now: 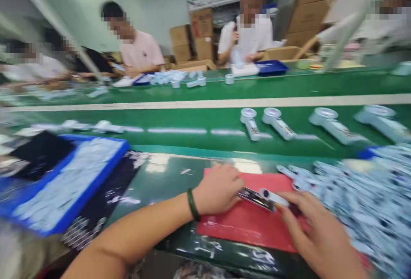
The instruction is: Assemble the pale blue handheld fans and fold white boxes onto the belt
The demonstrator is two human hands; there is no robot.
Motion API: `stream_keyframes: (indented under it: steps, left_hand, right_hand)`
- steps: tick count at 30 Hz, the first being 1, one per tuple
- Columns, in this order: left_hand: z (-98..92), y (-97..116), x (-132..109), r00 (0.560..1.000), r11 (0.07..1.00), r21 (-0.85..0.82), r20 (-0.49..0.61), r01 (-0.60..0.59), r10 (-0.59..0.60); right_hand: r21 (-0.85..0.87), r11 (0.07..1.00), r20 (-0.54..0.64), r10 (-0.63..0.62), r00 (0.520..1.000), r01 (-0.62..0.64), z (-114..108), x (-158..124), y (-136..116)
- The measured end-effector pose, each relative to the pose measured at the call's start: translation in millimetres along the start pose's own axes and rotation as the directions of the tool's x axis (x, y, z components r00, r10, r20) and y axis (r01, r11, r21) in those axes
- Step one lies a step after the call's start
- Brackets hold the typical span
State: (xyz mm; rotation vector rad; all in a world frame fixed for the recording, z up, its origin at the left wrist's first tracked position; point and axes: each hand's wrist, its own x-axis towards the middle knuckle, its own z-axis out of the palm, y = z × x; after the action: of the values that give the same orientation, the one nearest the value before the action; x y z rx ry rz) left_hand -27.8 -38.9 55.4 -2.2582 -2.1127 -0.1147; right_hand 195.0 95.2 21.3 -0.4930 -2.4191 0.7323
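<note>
My left hand [218, 189] rests on a red mat [247, 223] with its fingers curled around the end of a thin dark strip-like part [255, 197]. My right hand [316, 232] comes in from the lower right and pinches a small white and dark piece [272, 196] at the strip's other end. A green band sits on my left wrist. Motion blur hides the finer details of both parts.
A blue tray [64, 176] of pale parts sits at the left; a heap of light-blue parts [359, 193] lies at the right. White handheld devices [276, 122] lie on the green conveyor belt [205, 120]. Several people work across the belt, cardboard boxes behind them.
</note>
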Motion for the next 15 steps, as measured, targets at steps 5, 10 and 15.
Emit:
stream_keyframes:
  steps: [5, 10, 15]
  left_hand:
    - [4.9, -9, 7, 1.0, 0.96, -0.28, -0.009, 0.009, -0.011]
    - [-2.2, -10, 4, 0.997, 0.854, -0.519, -0.08, -0.028, -0.016]
    - [3.1, -8, 7, 0.994, 0.831, -0.556, -0.097, -0.007, -0.056]
  right_hand:
    - [-0.024, 0.989, 0.133, 0.146, 0.98, -0.144, 2, 22, -20]
    - [-0.158, 0.987, 0.218, 0.068, 0.974, -0.033, 20, 34, -35]
    - [-0.176, 0.984, 0.209, 0.071, 0.975, -0.034, 23, 33, -33]
